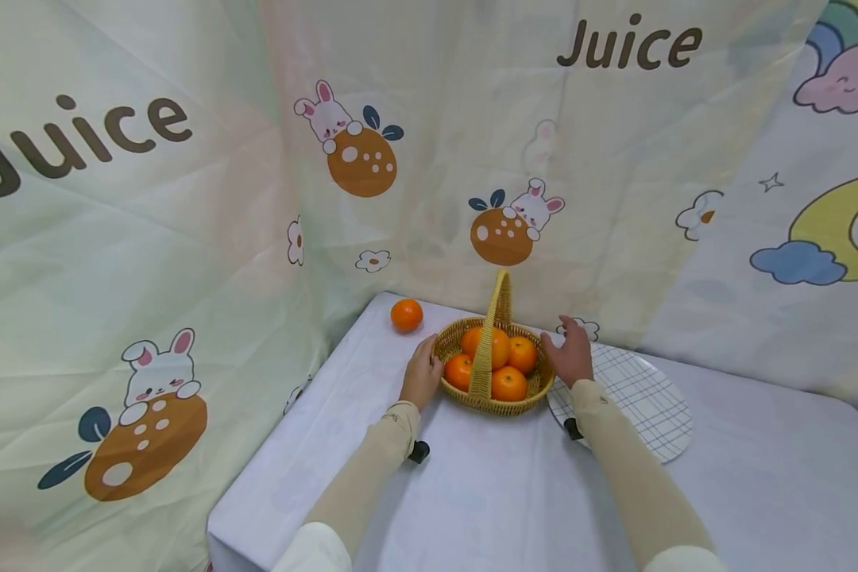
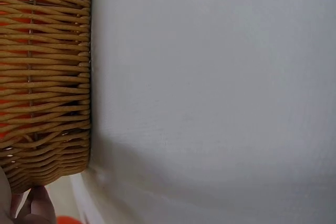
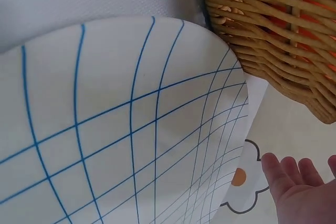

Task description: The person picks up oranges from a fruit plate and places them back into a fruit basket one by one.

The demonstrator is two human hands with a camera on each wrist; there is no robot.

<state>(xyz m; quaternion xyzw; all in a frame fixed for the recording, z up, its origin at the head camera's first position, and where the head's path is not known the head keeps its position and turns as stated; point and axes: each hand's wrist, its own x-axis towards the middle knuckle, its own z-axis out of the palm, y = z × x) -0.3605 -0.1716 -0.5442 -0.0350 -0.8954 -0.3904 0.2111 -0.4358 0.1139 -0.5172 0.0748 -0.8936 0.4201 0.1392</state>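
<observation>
A woven wicker basket (image 1: 497,405) with a tall arched handle stands on the table, holding several oranges (image 1: 509,384). My left hand (image 1: 422,372) is at its left side, gripping the wicker near the rim; in the left wrist view its fingers (image 2: 41,205) meet the end of the basket (image 2: 47,77). On the opposite side my right hand (image 1: 570,353) is beside the rim. Its fingers are spread, and the right wrist view shows the fingers (image 3: 294,174) extended and apart from the weave.
A round white plate (image 1: 643,397) with blue grid lines lies right of the basket, partly under the right forearm. One loose orange (image 1: 407,315) sits at the back left of the white-covered table (image 1: 486,485). Printed curtains (image 1: 429,159) hang behind and to the left.
</observation>
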